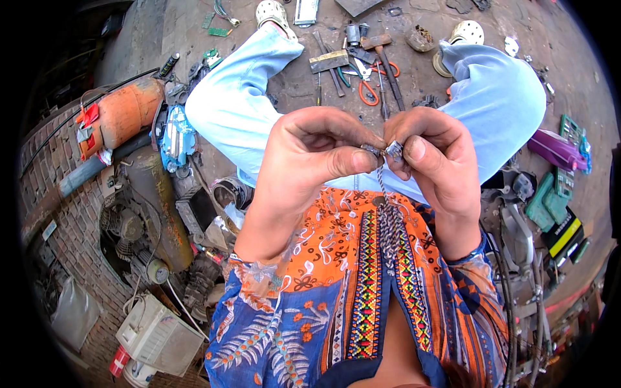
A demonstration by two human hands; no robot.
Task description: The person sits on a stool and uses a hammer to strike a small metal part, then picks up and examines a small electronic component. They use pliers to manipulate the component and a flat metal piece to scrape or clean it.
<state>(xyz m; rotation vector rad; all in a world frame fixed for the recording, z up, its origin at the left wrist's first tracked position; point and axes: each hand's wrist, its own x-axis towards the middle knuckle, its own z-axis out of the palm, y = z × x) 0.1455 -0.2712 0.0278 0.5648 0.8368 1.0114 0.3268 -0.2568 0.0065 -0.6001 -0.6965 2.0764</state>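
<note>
In front of my chest, both hands are raised close together with thumb and forefinger pinched. My left hand grips a small dark metal piece at its fingertips. Between the finger and thumb of my right hand sits a small shiny, squarish metal piece. The two pieces nearly meet; whether they touch or are joined I cannot tell. Just below the fingertips, a grey braided cord from my patterned shirt hangs down.
Between my legs lie a hammer, a wide scraper, red-handled scissors and a screwdriver. An orange gas cylinder and machine parts crowd the left. At right are a purple object and green cases.
</note>
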